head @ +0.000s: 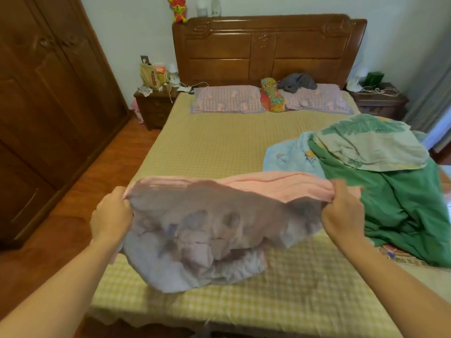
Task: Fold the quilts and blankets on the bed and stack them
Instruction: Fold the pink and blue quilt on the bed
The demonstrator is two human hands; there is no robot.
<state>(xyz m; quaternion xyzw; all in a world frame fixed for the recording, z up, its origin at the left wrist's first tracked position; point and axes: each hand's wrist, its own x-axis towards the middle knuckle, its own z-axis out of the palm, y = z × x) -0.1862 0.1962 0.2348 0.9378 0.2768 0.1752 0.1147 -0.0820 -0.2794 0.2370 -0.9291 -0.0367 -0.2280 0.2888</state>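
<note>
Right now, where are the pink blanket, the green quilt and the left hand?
pink blanket (268, 184): head view, on its stretched top edge.
green quilt (402, 211): head view, on its crumpled middle.
left hand (111, 215): head view, on its back, gripping the blanket's corner.

pink-lilac blanket (210, 228) held up blurred, green quilt (400, 211) heaped on bed (219, 142)

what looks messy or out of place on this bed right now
The right side: a green quilt, a light blue blanket and a pale leaf-print one lie in a crumpled, unfolded heap. Both hands hold up a pink blanket, bunched below.
</note>
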